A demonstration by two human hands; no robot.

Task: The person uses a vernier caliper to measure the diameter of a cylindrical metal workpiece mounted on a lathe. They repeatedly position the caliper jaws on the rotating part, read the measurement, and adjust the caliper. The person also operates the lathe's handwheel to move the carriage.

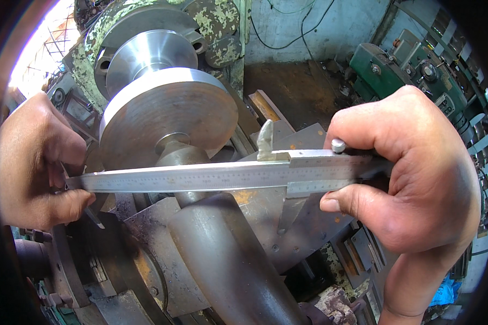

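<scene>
A steel vernier caliper [200,178] is stretched between my hands, above the lathe's tailstock and in front of a turned metal disc [171,116]. At its left end, my left hand [40,162] pinches the beam near the fixed jaw, whose tip points down below the thumb. On the other end, my right hand [412,173] grips the sliding part with thumb and curled index finger. The sliding jaw [291,212] stands far apart from the fixed one. The disc is joined to a smaller bright flange [152,57] at the chuck. A tailstock centre [181,154] meets its near face.
The thick tailstock quill [228,249] rises from the bottom toward the disc. A peeling green headstock [214,21] stands behind. Under the caliper lies a flat metal plate [260,233]. Another green machine [412,70] is at the far right, beyond a stained floor [293,86].
</scene>
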